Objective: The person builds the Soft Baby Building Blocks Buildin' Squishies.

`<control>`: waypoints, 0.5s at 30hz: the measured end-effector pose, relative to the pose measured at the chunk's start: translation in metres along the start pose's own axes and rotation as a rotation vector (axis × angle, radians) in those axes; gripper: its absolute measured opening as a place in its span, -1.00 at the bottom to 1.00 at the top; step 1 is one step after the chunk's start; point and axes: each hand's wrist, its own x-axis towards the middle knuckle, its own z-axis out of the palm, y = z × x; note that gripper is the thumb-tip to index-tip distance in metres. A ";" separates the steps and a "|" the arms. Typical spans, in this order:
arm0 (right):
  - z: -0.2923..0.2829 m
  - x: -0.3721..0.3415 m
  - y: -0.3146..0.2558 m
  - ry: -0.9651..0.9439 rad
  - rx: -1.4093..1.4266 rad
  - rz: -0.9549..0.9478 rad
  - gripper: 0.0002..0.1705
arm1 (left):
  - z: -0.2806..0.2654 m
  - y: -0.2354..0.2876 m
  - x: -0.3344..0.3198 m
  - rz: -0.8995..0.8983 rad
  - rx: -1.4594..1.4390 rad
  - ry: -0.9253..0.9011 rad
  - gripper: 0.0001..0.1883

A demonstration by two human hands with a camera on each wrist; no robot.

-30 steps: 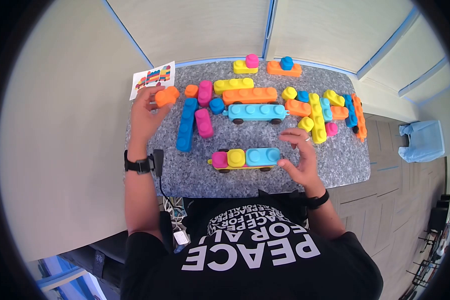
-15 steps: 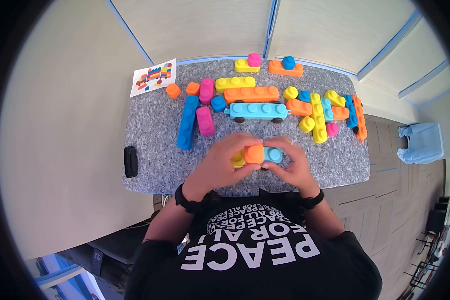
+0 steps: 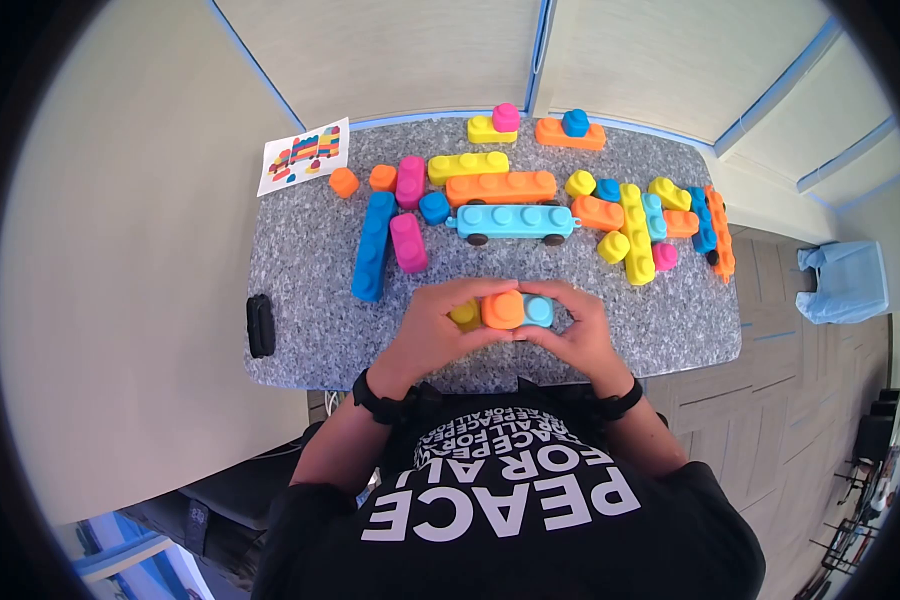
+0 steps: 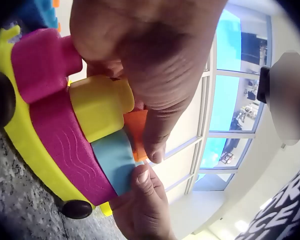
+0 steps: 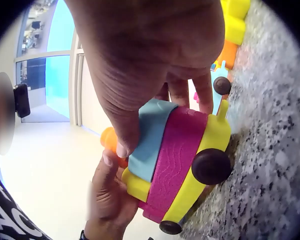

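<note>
A toy block car with a magenta and yellow wheeled base stands between the two hands near the table's front edge. On its base sit a magenta block, a yellow block and a light blue block. Pinched between thumb and fingers of the left hand, an orange block rests on the studded top, at the light blue block's end beside the yellow one. The right hand grips the light blue block, thumb on the near side and fingers around the far side. Its thumb tip almost meets the left thumb.
Behind the car, a light blue wheeled base lies among several loose blocks. A long blue block is to the left. A picture card lies at the back left corner, a black case at the left edge.
The left hand has brought the orange block from the back left over to the car and set it on top. My right hand has closed in from beside the car to grip it.
</note>
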 end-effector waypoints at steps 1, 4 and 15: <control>0.000 0.000 0.000 -0.005 0.003 0.008 -0.27 | -0.001 -0.002 0.000 0.005 0.008 0.004 -0.32; 0.003 -0.001 0.002 -0.002 -0.006 0.026 -0.27 | -0.003 -0.007 0.001 0.004 0.029 0.004 -0.34; 0.012 -0.002 0.004 -0.035 -0.047 0.081 -0.27 | -0.015 0.008 0.004 -0.089 0.158 -0.076 -0.38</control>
